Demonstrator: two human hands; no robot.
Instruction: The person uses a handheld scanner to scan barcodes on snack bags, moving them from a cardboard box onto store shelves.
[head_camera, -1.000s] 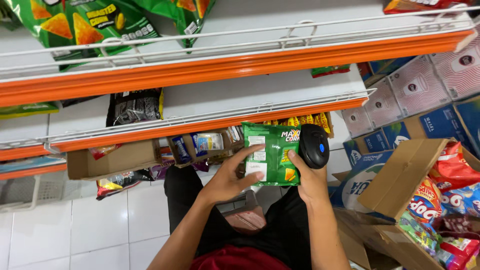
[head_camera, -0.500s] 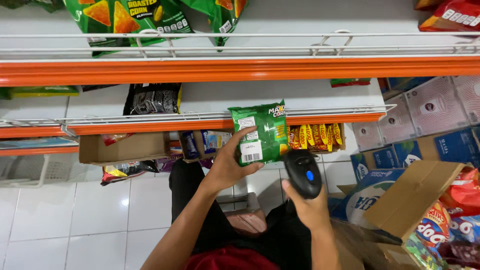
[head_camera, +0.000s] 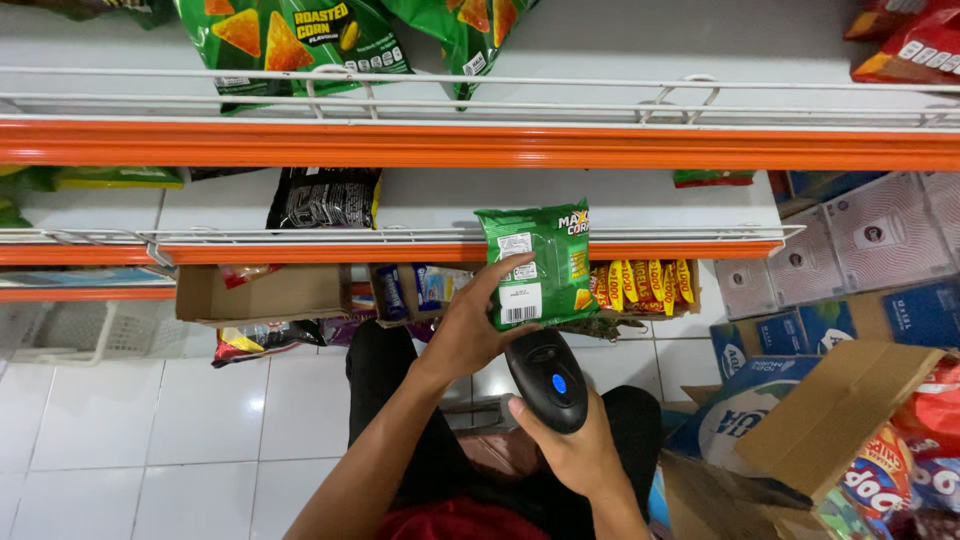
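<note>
Snack bag (head_camera: 535, 262) standing upright mid-frame, left hand (head_camera: 470, 335) gripping it; right hand (head_camera: 575, 450) clasping black scanner (head_camera: 548, 378) pointing upward; cardboard box (head_camera: 800, 440) lower right holding snacks

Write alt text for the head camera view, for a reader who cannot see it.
Seen from above, the left hand holds up a green snack bag while the right hand aims a black handheld scanner just below it. Orange-edged shelves with more snack bags stand ahead, and an open cardboard box sits at right.

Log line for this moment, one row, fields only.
left hand: holds green snack bag, label side facing | right hand: grips black handheld scanner just below bag | behind: orange-edged shelf
</note>
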